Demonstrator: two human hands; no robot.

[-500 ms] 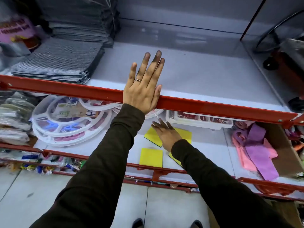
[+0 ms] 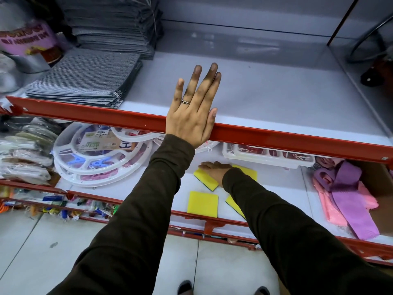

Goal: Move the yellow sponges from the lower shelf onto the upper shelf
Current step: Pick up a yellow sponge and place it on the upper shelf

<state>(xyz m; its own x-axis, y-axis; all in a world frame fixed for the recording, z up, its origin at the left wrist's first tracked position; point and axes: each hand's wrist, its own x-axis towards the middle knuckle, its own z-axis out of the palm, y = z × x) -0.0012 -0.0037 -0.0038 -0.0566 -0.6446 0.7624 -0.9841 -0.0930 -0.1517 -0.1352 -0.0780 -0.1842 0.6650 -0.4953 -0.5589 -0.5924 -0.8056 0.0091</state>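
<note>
Fingers of the right hand lie flat and together on one yellow sponge on the lower shelf; left hand, fingers loosely together, braces on the upper shelf. Without a pinch, the sponge may slide off.

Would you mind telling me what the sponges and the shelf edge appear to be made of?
Sponges: soft foam, it seems, matte yellow, with a dark layer showing at one's edge, probably a scouring pad. Shelf edge: likely painted metal, glossy red, with a screw near its end.
</note>
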